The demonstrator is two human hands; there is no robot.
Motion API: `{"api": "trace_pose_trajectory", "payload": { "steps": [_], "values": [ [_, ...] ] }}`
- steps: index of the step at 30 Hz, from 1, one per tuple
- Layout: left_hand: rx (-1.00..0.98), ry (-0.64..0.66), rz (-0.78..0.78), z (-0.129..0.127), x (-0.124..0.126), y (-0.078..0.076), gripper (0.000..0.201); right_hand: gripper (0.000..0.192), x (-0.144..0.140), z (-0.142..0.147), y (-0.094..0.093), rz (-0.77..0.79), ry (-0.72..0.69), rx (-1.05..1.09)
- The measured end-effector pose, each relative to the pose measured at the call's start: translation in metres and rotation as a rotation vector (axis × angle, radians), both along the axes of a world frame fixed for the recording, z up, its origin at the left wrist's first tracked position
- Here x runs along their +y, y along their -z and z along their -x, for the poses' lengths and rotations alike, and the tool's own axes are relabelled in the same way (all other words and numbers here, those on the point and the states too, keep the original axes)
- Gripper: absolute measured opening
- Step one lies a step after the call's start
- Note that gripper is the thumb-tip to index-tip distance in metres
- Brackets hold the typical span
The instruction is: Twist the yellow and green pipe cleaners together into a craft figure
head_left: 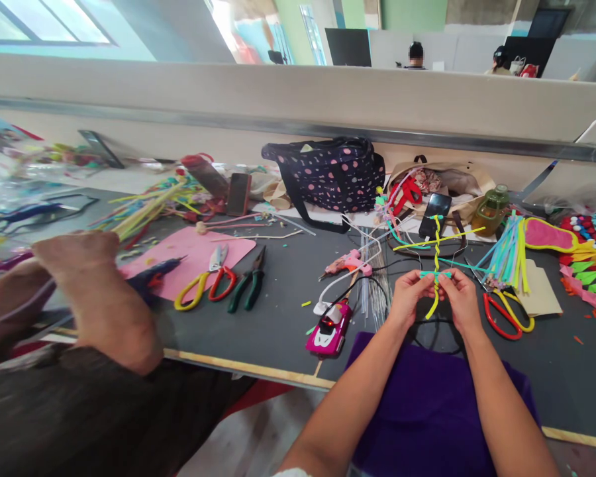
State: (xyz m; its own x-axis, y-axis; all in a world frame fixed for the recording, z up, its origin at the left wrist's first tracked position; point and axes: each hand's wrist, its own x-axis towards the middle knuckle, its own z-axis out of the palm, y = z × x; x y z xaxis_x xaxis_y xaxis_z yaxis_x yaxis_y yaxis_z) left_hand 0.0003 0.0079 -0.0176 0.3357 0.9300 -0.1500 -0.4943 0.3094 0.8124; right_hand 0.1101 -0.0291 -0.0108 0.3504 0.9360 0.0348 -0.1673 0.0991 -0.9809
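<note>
Between my two hands is a twisted yellow pipe cleaner (436, 248), held upright, with a teal pipe cleaner crossing it near the bottom. My left hand (408, 295) pinches the teal crosspiece on one side, and the fingers of my right hand (457, 295) press on it from the other. A straight yellow strip (464, 233) crosses behind the upper part. Both hands are above the table's near edge, over a purple cloth (427, 404). Red-and-yellow scissors (506, 315) lie beside my right hand.
A pink glue gun (350, 263) and a magenta power strip (329, 331) lie to the left. Farther left are pliers (249, 281), more scissors (211, 278) and a co-worker's blurred arm (104, 305). A polka-dot bag (332, 175) and bottle (491, 209) stand behind.
</note>
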Motion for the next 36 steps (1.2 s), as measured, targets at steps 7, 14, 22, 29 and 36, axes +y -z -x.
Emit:
{"api": "trace_pose_trajectory", "payload": {
  "steps": [7, 14, 22, 29, 36],
  "values": [
    [0.009, -0.015, -0.013, -0.0010, -0.0017, -0.0016, 0.031, 0.026, 0.0002, -0.0017, 0.0005, -0.011, 0.032, -0.070],
    [0.008, -0.052, -0.023, -0.0006, -0.0013, 0.0007, 0.033, 0.026, -0.0013, -0.0034, 0.0029, -0.007, 0.055, -0.179],
    [0.008, -0.064, -0.013, -0.0006, -0.0017, -0.0026, 0.033, 0.027, 0.0007, -0.0033, 0.0045, 0.003, 0.016, -0.092],
    [0.029, -0.106, -0.026, 0.0008, -0.0012, -0.0050, 0.027, 0.031, 0.0004, -0.0029, 0.0017, 0.047, -0.052, -0.006],
    [0.025, -0.055, -0.054, 0.0007, -0.0015, -0.0033, 0.020, 0.025, 0.0007, -0.0062, 0.0038, 0.010, -0.010, -0.142]
  ]
}}
